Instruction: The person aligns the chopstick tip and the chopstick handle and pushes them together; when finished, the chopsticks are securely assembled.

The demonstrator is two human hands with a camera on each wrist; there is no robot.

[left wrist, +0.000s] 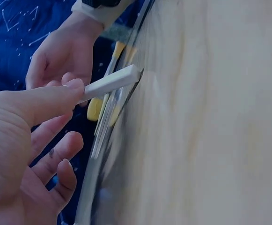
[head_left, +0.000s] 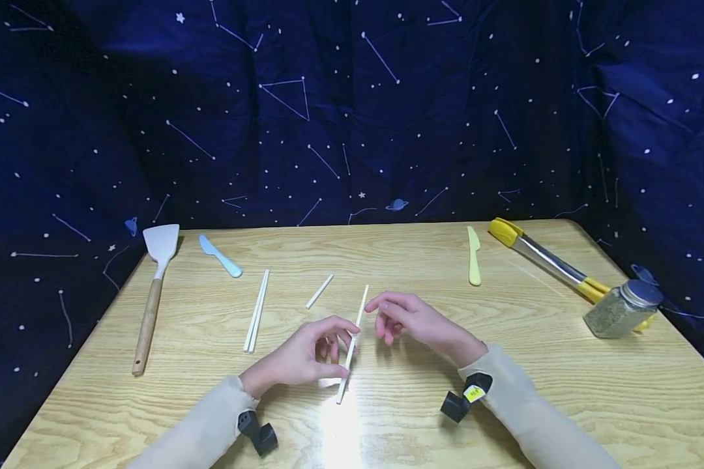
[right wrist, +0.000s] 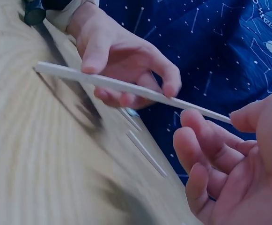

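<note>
My left hand (head_left: 311, 352) pinches a slim white chopstick (head_left: 352, 345) between thumb and index finger, above the table. Its thicker end (left wrist: 114, 80) juts past the thumb in the left wrist view, and the other fingers are loosely bent. Near the far, thinner part of the chopstick is my right hand (head_left: 413, 319), its fingers relaxed. One right fingertip (right wrist: 241, 119) overlaps the thin end in the right wrist view; whether it touches is hard to tell. A short white stick (head_left: 319, 291) and two white chopsticks (head_left: 257, 311) lie side by side to the left.
At the left lie a spatula (head_left: 150, 306) with a wooden handle and a blue knife (head_left: 220, 256). To the right are a yellow knife (head_left: 474, 256), yellow-tipped tongs (head_left: 548, 258) and a jar (head_left: 618, 312) of dried herbs. A starry curtain (head_left: 352, 117) hangs behind the table (head_left: 410, 251).
</note>
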